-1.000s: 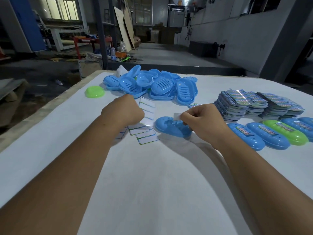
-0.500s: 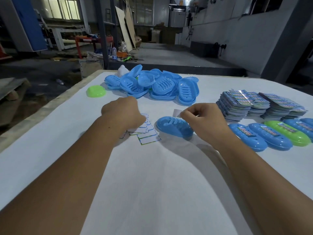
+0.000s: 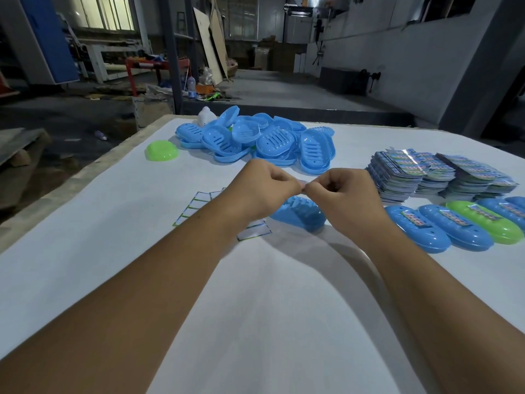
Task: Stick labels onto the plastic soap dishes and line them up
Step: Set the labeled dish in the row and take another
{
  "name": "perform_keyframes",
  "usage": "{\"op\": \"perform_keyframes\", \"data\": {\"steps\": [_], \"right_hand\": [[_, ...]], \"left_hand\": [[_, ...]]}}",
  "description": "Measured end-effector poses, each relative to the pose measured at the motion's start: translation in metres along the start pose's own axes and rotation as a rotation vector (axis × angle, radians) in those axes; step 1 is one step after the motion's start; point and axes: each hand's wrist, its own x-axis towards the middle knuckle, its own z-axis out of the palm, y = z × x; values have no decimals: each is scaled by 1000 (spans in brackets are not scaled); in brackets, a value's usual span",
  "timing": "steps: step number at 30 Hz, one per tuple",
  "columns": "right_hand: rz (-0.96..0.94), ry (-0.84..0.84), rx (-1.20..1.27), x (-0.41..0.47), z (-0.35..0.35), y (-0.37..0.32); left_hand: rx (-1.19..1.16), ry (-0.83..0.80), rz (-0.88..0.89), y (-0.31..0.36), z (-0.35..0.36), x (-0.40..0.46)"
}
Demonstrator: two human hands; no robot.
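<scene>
Item: my left hand [image 3: 264,189] and right hand [image 3: 341,194], a second ago apart, now meet fingertip to fingertip, pinching a small label [image 3: 303,183] above the unlabelled blue soap dish [image 3: 298,213], probably peeling its backing before sticking.

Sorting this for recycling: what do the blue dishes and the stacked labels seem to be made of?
The blue soap dishes look like glossy moulded plastic: smooth highlights, slotted bases. The label stacks look like thin printed sheets with a shiny, possibly foil or laminated face, judging by the glare; the exact stock cannot be told.
</scene>
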Motion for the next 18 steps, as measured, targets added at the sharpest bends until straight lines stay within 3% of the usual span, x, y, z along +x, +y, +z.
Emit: {"op": "perform_keyframes", "data": {"steps": [12,18], "right_hand": [[-166,-117,-25,1,-2,2],[44,18,-51,5,-6,6]], "left_hand": [[-18,56,-26,-1,-5,3],[-7,74,-33,-3,-4,5]]}}
